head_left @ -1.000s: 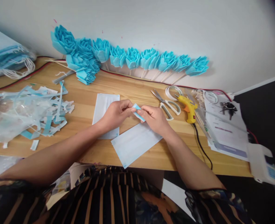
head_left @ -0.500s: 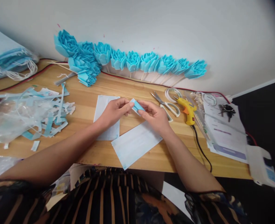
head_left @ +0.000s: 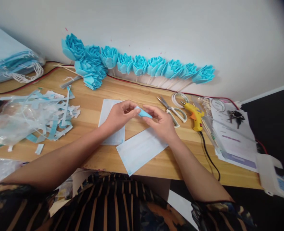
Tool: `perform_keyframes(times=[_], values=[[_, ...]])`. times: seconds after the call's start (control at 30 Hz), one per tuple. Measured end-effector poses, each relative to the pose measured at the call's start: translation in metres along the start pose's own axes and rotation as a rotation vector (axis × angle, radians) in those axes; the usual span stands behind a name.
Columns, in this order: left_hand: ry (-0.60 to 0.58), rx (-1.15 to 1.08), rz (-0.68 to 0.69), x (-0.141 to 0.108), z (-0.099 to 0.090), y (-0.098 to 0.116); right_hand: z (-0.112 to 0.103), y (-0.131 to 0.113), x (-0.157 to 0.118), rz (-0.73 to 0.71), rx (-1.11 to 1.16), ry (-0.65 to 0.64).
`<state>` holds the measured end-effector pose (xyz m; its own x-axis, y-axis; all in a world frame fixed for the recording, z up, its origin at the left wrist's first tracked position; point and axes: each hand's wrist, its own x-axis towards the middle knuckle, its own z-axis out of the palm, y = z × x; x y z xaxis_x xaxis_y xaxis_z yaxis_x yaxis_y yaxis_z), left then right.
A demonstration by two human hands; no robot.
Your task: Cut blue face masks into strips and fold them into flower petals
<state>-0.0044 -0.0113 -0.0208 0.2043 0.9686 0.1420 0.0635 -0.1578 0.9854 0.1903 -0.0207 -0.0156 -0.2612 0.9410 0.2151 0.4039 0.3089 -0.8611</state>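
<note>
Between my two hands is a small folded piece of light blue mask fabric (head_left: 144, 113), held above the table. My left hand (head_left: 121, 116) pinches its left end with thumb and fingers. At the other end, my right hand (head_left: 160, 122) grips it the same way. Below my left wrist lies a pale rectangular mask sheet (head_left: 110, 136), partly covered by the hand. A second pale mask sheet (head_left: 139, 152) lies slantwise under my right hand, near the table's front edge.
Scissors (head_left: 172, 110) and a yellow glue gun (head_left: 195, 117) lie to the right, beside papers with keys (head_left: 235, 117). Several blue fabric flowers (head_left: 139, 65) lean along the wall. Blue and white scraps (head_left: 57, 125) and a clear plastic bag (head_left: 14, 122) cover the left side.
The blue piece has been turned and folded narrower; its white edge no longer shows. Both hands stay at nearly the same place. The whole view has shifted slightly.
</note>
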Motion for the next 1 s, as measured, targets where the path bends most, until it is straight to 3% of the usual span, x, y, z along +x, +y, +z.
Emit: perform_keyframes(times=[0.27, 0.43, 0.57, 0.77, 1.0], values=[[-0.025, 0.342, 0.135, -0.007, 0.003, 0.01, -0.004, -0.003, 0.0, -0.012, -0.13, -0.213], [-0.048, 0.363, 0.173, -0.009, 0.005, 0.014, -0.004, -0.01, -0.003, -0.079, -0.255, -0.2], [-0.051, 0.31, 0.148, -0.008, 0.004, 0.011, -0.002, -0.01, -0.004, -0.065, -0.257, -0.184], [0.092, 0.138, 0.098, -0.001, 0.001, 0.0, -0.003, -0.006, 0.0, 0.007, -0.095, -0.133], [0.016, -0.216, -0.019, 0.0, -0.002, -0.002, -0.005, 0.002, 0.003, 0.173, 0.152, -0.109]])
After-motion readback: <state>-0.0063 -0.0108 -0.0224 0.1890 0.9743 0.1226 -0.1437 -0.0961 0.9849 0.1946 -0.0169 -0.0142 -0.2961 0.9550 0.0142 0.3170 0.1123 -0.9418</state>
